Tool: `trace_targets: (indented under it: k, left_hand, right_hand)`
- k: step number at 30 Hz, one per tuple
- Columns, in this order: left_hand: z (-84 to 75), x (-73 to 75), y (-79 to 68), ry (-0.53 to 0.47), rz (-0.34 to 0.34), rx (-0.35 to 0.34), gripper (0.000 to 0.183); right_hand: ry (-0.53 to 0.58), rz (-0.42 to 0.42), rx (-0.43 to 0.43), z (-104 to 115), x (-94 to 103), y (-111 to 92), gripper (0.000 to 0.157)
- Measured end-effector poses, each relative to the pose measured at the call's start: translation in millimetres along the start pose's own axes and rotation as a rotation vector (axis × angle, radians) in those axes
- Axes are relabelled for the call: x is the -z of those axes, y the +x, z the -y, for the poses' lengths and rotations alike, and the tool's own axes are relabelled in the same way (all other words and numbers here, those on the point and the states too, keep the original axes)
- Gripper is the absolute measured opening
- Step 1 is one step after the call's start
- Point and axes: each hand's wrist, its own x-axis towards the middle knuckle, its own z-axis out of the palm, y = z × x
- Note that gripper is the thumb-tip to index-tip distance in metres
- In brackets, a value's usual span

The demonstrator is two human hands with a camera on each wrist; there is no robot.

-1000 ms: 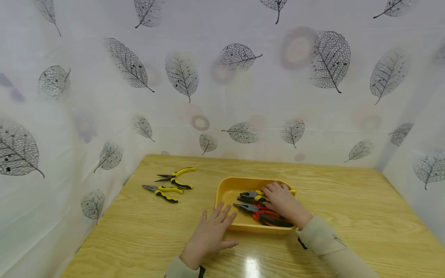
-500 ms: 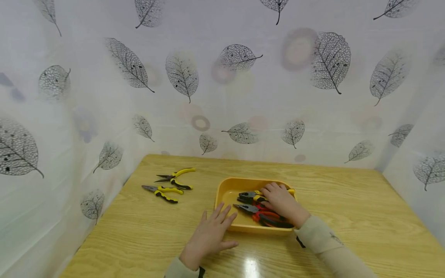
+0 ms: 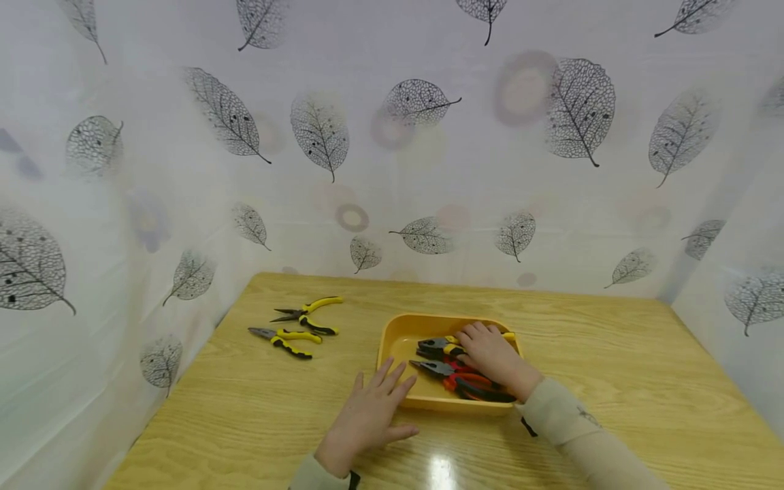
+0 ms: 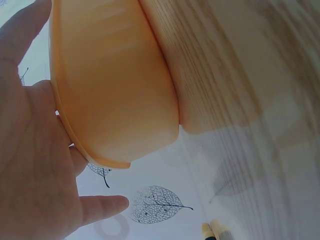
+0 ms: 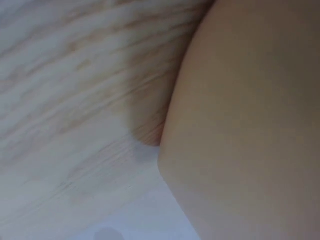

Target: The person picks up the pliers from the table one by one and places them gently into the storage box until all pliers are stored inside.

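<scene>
My left hand [image 3: 367,412] has its fingers spread against the left front rim of a shallow yellow-orange tray [image 3: 456,405]. In the left wrist view the fingers of that hand [image 4: 35,165] lie along the tray's rim [image 4: 60,117], the thumb held apart. Inside the tray, my right hand [image 3: 495,355] grips the handles of yellow-and-black combination pliers [image 3: 435,344], their head pointing left. Nearer the front lie red-and-black long-nose pliers [image 3: 468,382]. More dark and red parts show between them, partly hidden by the hand. The right wrist view holds mostly the tray's blurred outer wall [image 5: 245,120].
Two yellow-and-black pliers lie spread on the wooden table [image 3: 600,347] left of the tray: slim long-nose pliers [image 3: 297,314] at the back and another pair [image 3: 278,336] in front. A leaf-patterned curtain [image 3: 392,170] borders the table's back and sides.
The pliers in the tray have shifted very slightly left along with my right hand. My left hand stays at the rim.
</scene>
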Motion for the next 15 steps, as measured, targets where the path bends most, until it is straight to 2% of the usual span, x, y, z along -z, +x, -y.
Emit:
trace_targets:
  k: [5,15]
  left_hand:
    - [-0.2,-0.7,-0.2,0.015,-0.008,-0.001,0.077]
    - [1.3,-1.9,-0.3,0.025,-0.037,-0.016,0.077]
  right_hand:
    - [-0.013,0.028,-0.006,1.2,0.4,1.1,0.038]
    - [0.047,0.05,-0.012,2.4,-4.4,4.3,0.036]
